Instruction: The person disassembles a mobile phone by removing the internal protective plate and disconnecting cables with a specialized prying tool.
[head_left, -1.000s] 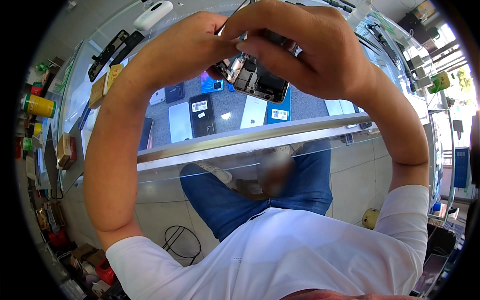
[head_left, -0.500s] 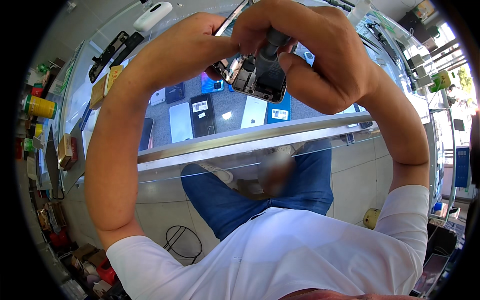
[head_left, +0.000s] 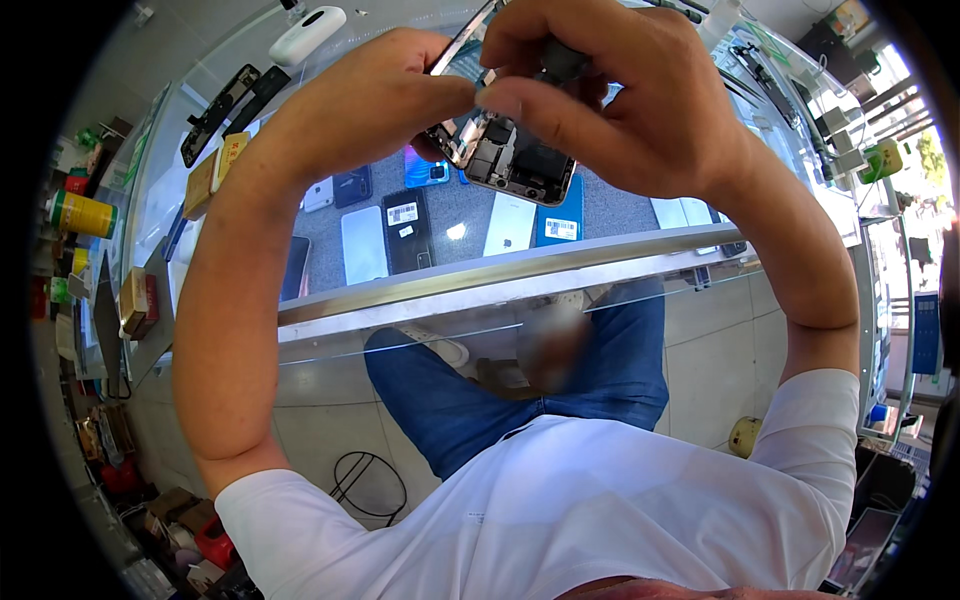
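My left hand [head_left: 395, 95] grips an opened smartphone [head_left: 525, 172] by its left side, above the glass-topped counter. Dark inner parts of the phone face me, and a tilted panel with a bright edge stands up along its left side. In my right hand [head_left: 655, 110], over the phone's right side, is a dark grey screwdriver [head_left: 563, 63]. Only its handle shows; the tip is hidden by my hand. My right thumb stretches across the phone towards my left fingers. What the fingertips touch there is too small to make out.
Under the counter's glass lie several phones, including a white one [head_left: 510, 225] and a black one [head_left: 407, 230]. Black phone frames [head_left: 218, 115], small yellow boxes [head_left: 233, 152] and a white case-like object [head_left: 307, 35] are at the left. A metal edge [head_left: 520, 270] borders the counter's front.
The screwdriver has drawn up and away from the phone's inner parts. My right thumb has swung left across the phone. My left hand and the phone have stayed nearly still.
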